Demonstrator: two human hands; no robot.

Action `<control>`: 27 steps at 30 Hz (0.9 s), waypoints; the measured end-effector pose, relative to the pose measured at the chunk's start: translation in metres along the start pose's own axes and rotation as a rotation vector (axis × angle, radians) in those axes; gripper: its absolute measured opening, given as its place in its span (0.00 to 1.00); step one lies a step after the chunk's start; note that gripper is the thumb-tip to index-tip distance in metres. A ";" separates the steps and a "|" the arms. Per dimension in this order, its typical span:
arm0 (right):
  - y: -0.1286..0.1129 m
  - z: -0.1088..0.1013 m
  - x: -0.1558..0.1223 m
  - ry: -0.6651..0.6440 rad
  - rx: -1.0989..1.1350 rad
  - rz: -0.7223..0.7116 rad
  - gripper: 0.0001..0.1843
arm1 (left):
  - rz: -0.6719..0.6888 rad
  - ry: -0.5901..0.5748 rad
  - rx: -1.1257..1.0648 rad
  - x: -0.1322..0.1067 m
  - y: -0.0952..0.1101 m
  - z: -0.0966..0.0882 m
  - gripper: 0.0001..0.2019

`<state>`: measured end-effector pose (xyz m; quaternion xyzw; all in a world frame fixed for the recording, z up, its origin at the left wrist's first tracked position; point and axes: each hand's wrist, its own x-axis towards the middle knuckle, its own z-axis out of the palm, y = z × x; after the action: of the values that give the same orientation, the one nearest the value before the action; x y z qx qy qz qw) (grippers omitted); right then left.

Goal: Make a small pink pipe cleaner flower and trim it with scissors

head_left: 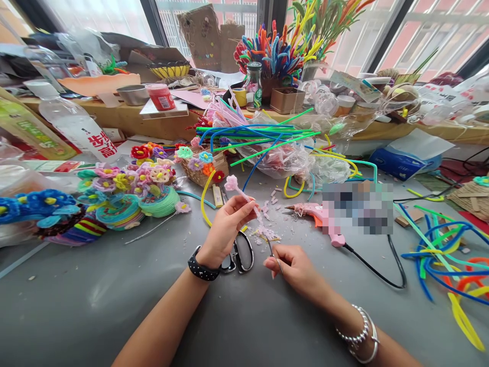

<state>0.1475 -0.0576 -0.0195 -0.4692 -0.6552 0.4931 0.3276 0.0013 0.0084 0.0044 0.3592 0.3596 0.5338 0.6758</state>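
Observation:
My left hand [233,221] is closed around the stem of a pale pink pipe-cleaner flower [231,183], its head up and the stem slanting down to the right. Fluffy pink scraps [267,233] lie on the table around the stem's lower end. My right hand [294,265] grips a slim dark metal tool [270,248] whose tip points up toward those scraps; its exact kind is mostly hidden by the fingers. Just below my left hand lie black-rimmed oval loops [244,253], which look like scissor handles.
A pink hot glue gun [317,214] with a black cord rests to the right, beside a pixelated patch. Finished pipe-cleaner flowers [118,176] stand at left. Loose pipe cleaners [439,255] spread at right, and a plastic bag [282,158] with more lies behind. The crowded wooden ledge [214,120] runs along the windows.

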 end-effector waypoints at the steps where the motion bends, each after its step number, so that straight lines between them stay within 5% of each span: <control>1: 0.000 -0.001 0.000 -0.020 0.002 -0.006 0.30 | -0.009 -0.003 0.000 0.000 0.000 0.000 0.04; 12: -0.003 -0.006 -0.001 -0.158 -0.029 -0.054 0.37 | -0.095 -0.073 0.009 -0.002 0.002 0.002 0.04; 27: 0.000 0.001 -0.002 -0.040 -0.008 -0.062 0.32 | -0.089 -0.065 0.078 -0.004 -0.002 0.002 0.05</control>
<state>0.1474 -0.0595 -0.0197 -0.4398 -0.6779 0.4896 0.3277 0.0031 0.0037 0.0044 0.3857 0.3737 0.4769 0.6958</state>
